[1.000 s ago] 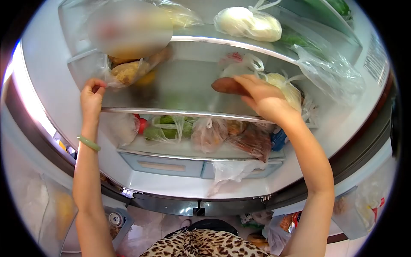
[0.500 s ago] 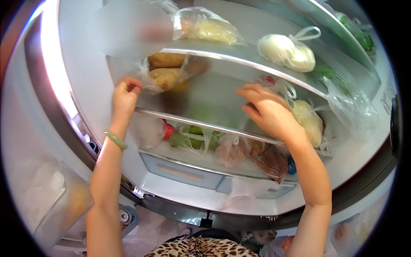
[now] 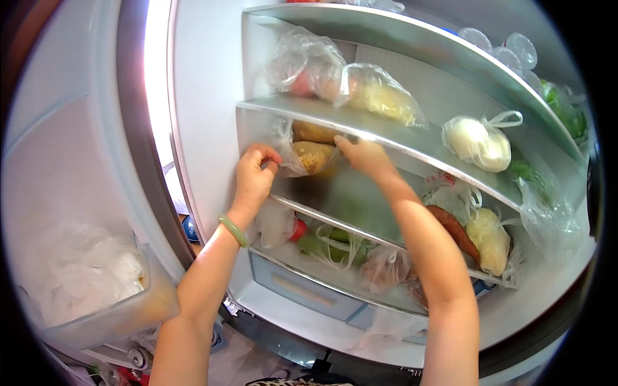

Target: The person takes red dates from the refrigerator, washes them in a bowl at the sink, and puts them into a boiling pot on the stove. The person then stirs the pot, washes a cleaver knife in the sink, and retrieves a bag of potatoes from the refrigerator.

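A: Potatoes in a clear bag [image 3: 308, 149] sit at the left end of the middle shelf [image 3: 360, 212], tucked just under the shelf above [image 3: 412, 138]; both hands are on that bag.

B: Which hand is nearer?

A: Both touch it. The left hand [image 3: 254, 174] pinches the loose plastic at the bag's 9 o'clock edge, fingers closed on the film; the right hand [image 3: 364, 156] comes in from 3 o'clock, fingertips against the bag's right side — whether it grips or only presses, I cannot tell.

B: And the long axis?

A: The potatoes lie roughly 9-to-3, along the shelf front (two of them, one stacked over the other); so the hands bracket the bag end to end.

B: What differs from half a second ago?

A: The right hand then hovered over the right half of the shelf, near the tied bags; now it has crossed to the left end. The brown sausage-like piece [image 3: 454, 233] lies free at 4 o'clock of that hand, beside a yellowish bag [image 3: 490, 241]; the left hand kept its pinch — the view has swung left too.
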Action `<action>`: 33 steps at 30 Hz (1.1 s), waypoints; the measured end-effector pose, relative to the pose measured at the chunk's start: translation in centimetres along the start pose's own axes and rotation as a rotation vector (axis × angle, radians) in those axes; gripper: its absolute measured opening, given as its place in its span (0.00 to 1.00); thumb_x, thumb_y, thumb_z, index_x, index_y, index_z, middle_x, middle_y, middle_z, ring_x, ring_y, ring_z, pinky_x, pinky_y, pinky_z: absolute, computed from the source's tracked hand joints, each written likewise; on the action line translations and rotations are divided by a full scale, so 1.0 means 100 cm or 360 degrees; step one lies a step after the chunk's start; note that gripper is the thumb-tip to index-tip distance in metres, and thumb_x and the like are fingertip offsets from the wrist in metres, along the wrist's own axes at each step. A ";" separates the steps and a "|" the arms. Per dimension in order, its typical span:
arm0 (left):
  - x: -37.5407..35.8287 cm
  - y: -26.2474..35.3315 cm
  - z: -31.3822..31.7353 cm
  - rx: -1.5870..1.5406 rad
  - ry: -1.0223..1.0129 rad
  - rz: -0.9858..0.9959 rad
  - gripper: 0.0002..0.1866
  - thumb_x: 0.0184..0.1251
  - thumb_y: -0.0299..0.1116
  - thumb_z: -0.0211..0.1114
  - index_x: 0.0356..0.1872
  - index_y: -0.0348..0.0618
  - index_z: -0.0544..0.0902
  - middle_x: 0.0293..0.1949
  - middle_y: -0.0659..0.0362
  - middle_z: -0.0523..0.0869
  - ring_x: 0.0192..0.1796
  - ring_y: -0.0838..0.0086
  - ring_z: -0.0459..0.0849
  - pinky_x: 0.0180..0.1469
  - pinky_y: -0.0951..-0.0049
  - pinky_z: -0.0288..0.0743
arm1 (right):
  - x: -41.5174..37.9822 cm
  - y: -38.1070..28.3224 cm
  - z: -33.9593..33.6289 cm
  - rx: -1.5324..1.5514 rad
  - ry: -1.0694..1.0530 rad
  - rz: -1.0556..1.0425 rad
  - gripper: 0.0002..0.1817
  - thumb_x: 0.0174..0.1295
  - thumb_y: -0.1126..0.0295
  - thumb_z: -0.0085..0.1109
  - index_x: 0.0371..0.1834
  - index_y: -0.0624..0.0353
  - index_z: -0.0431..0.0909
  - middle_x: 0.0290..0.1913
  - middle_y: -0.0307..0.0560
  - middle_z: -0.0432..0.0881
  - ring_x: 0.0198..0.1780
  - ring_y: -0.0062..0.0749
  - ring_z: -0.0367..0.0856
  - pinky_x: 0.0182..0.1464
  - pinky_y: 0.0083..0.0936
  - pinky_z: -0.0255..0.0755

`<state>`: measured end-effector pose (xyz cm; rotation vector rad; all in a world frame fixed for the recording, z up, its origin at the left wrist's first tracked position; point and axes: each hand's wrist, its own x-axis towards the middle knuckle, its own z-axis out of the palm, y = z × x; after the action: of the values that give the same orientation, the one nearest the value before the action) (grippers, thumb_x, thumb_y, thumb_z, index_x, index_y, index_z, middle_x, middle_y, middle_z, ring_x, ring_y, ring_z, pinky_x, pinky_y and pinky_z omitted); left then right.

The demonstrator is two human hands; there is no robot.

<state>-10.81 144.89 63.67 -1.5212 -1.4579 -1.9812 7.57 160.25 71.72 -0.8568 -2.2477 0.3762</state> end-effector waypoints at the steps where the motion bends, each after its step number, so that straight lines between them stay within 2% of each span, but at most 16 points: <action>1: 0.000 0.001 0.001 -0.0029 0.0022 0.0018 0.07 0.56 0.15 0.57 0.33 0.37 0.79 0.36 0.61 0.79 0.38 0.79 0.78 0.42 0.80 0.73 | 0.012 0.006 0.016 -0.0002 0.0071 -0.0039 0.25 0.59 0.54 0.60 0.48 0.68 0.77 0.33 0.56 0.84 0.33 0.40 0.84 0.39 0.35 0.76; 4: 0.000 0.008 0.006 -0.0066 0.0068 0.0037 0.07 0.58 0.15 0.55 0.34 0.37 0.78 0.37 0.61 0.78 0.37 0.79 0.76 0.42 0.79 0.72 | 0.029 0.016 0.041 -0.0096 0.0282 0.0031 0.17 0.57 0.62 0.54 0.39 0.66 0.79 0.29 0.56 0.83 0.26 0.40 0.82 0.35 0.36 0.75; 6: 0.003 0.019 0.007 -0.0058 0.0057 0.0038 0.06 0.59 0.15 0.55 0.33 0.37 0.77 0.36 0.61 0.77 0.37 0.78 0.75 0.41 0.79 0.71 | 0.029 0.025 0.041 -0.0177 0.0326 -0.0006 0.15 0.55 0.63 0.54 0.34 0.64 0.81 0.27 0.54 0.83 0.24 0.40 0.81 0.34 0.35 0.75; 10: 0.006 0.053 0.013 -0.0085 0.0012 0.0118 0.06 0.59 0.15 0.54 0.31 0.37 0.76 0.34 0.60 0.75 0.35 0.77 0.73 0.39 0.77 0.69 | 0.009 0.020 0.015 0.0060 0.0136 0.0072 0.13 0.54 0.62 0.54 0.24 0.61 0.81 0.22 0.50 0.81 0.22 0.33 0.79 0.31 0.31 0.73; 13: 0.001 0.072 0.014 -0.0037 -0.0048 0.0191 0.07 0.57 0.14 0.53 0.30 0.37 0.76 0.34 0.58 0.75 0.35 0.75 0.73 0.40 0.76 0.68 | 0.000 0.023 0.005 0.0057 0.0103 -0.0090 0.13 0.55 0.64 0.55 0.20 0.60 0.79 0.18 0.46 0.78 0.20 0.28 0.75 0.28 0.28 0.70; 16: -0.011 0.091 0.014 -0.0058 -0.0019 0.0286 0.08 0.54 0.12 0.55 0.28 0.37 0.77 0.35 0.57 0.76 0.37 0.71 0.75 0.41 0.76 0.70 | -0.013 0.025 -0.002 0.0546 0.0039 0.0300 0.09 0.56 0.68 0.54 0.28 0.62 0.79 0.18 0.42 0.76 0.19 0.25 0.72 0.26 0.25 0.67; 19: -0.031 0.112 0.008 0.0010 0.0041 0.0397 0.09 0.51 0.11 0.57 0.27 0.37 0.78 0.34 0.57 0.78 0.37 0.70 0.77 0.41 0.75 0.71 | -0.054 0.007 -0.028 0.0872 -0.0012 0.0232 0.11 0.55 0.73 0.52 0.38 0.66 0.81 0.23 0.44 0.78 0.22 0.26 0.73 0.28 0.24 0.67; 22: -0.047 0.137 0.002 0.0058 0.0057 0.0483 0.09 0.49 0.11 0.60 0.27 0.38 0.79 0.34 0.56 0.78 0.37 0.69 0.78 0.40 0.74 0.73 | -0.098 -0.019 -0.049 0.1157 0.0066 0.0117 0.25 0.58 0.75 0.50 0.61 0.71 0.70 0.25 0.40 0.77 0.24 0.20 0.72 0.27 0.18 0.63; 25: -0.057 0.163 0.001 0.0049 0.0016 0.0634 0.10 0.48 0.12 0.64 0.28 0.40 0.81 0.33 0.57 0.78 0.37 0.69 0.77 0.39 0.75 0.73 | -0.122 -0.015 -0.060 0.1483 0.0020 0.0087 0.34 0.59 0.75 0.51 0.72 0.67 0.57 0.26 0.38 0.75 0.25 0.18 0.70 0.26 0.16 0.62; 31: -0.072 0.189 0.009 -0.0145 -0.0142 0.0622 0.11 0.47 0.13 0.67 0.29 0.41 0.83 0.35 0.58 0.78 0.38 0.70 0.77 0.41 0.76 0.72 | -0.157 -0.017 -0.071 0.1725 0.0250 0.0180 0.29 0.61 0.75 0.51 0.68 0.67 0.64 0.27 0.34 0.75 0.25 0.12 0.68 0.26 0.11 0.59; 33: -0.074 0.192 0.009 -0.0066 -0.0057 0.0708 0.12 0.50 0.12 0.65 0.35 0.39 0.83 0.36 0.57 0.80 0.39 0.67 0.78 0.41 0.73 0.73 | -0.164 -0.021 -0.072 0.1756 0.0310 0.0110 0.25 0.62 0.74 0.50 0.65 0.66 0.68 0.26 0.32 0.73 0.24 0.10 0.66 0.25 0.09 0.57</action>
<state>6.08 134.04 68.03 -1.7243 -0.9813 -1.7309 20.45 147.86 69.62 -0.3329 -1.4604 1.3230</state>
